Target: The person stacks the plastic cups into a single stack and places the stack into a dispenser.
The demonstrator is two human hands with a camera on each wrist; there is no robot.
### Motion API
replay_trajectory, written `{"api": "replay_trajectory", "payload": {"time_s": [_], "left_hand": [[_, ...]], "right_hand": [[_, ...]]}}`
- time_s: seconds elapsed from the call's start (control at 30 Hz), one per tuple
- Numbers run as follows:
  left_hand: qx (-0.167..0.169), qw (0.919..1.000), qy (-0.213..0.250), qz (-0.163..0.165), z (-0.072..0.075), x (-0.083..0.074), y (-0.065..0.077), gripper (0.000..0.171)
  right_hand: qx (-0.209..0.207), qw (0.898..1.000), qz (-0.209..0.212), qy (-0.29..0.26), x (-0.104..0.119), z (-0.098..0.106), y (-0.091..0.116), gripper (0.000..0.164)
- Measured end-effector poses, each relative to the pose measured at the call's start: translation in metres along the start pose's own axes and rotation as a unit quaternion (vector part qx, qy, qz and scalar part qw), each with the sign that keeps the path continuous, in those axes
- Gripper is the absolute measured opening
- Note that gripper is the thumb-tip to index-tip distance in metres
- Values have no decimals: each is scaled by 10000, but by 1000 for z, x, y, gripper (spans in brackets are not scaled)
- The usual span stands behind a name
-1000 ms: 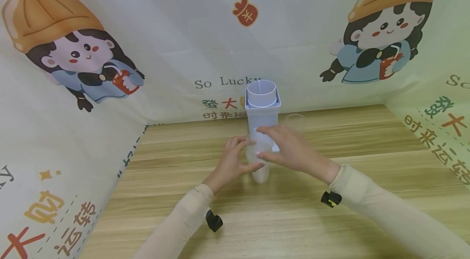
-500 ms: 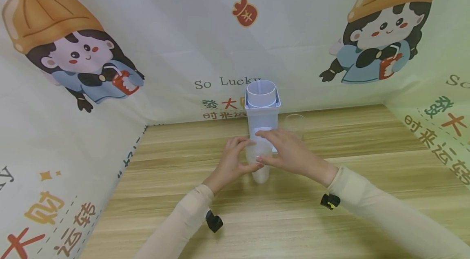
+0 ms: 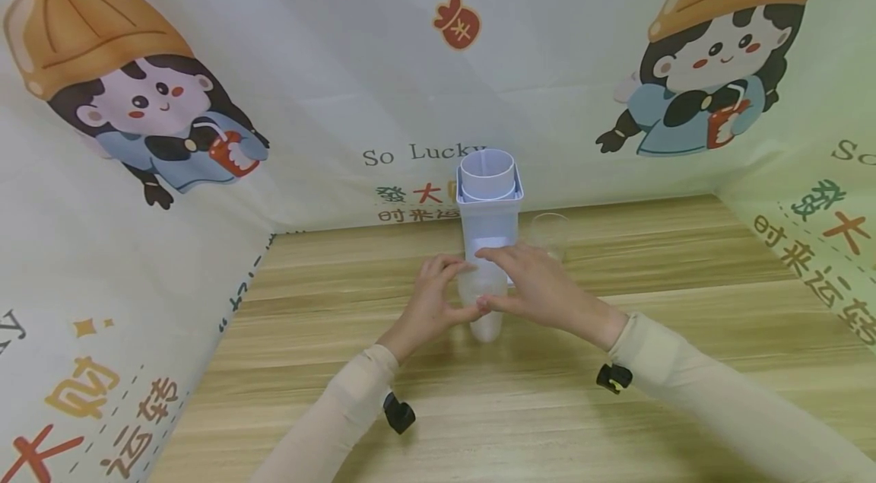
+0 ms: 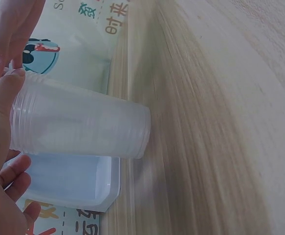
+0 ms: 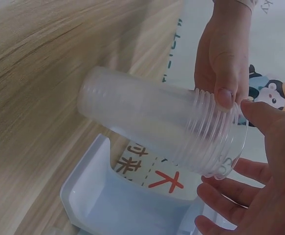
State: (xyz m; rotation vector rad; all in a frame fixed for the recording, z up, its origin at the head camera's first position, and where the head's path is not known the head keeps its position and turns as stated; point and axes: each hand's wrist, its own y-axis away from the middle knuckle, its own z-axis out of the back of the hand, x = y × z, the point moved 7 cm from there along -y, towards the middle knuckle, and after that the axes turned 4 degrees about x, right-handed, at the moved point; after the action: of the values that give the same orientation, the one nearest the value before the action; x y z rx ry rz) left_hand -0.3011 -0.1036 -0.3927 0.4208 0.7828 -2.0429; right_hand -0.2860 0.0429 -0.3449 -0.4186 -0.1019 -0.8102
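Note:
A stack of clear plastic cups [image 5: 142, 117] stands on the table, the ribbed rims of several nested cups at its top. My left hand [image 3: 433, 302] grips the stack just below the top rims, thumb on the near side and fingers behind. Over it my right hand [image 3: 547, 287] spans the top cup's rim [image 5: 237, 147], thumb at the near side, fingers at the far side. The two thumbs nearly meet in the head view. Right behind the stack rises a pale blue-white cup dispenser [image 3: 490, 218] with a round tube [image 3: 487, 175] in its square top.
A single clear cup [image 3: 550, 228] stands right of the dispenser, partly behind my right hand. The wood-grain table [image 3: 328, 262] ends at a printed cloth backdrop [image 3: 561, 72] at the back and sides.
My right hand has come down slightly and to the left, its thumb and fingers drawing in on the top cup's rim. My left hand and the stack have kept their place.

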Motion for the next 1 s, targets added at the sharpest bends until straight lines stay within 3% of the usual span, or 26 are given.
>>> {"api": "replay_trajectory", "payload": {"time_s": [0.67,1.0], "left_hand": [[158,9997,-37,198,0,0,-1,65],[290,9991,-218,197,1,-5,-4,79]], "right_hand": [[63,9999,-64,-111,-1,-2,3,67],[23,9998,-70,-197,-6,1,4,67]]}}
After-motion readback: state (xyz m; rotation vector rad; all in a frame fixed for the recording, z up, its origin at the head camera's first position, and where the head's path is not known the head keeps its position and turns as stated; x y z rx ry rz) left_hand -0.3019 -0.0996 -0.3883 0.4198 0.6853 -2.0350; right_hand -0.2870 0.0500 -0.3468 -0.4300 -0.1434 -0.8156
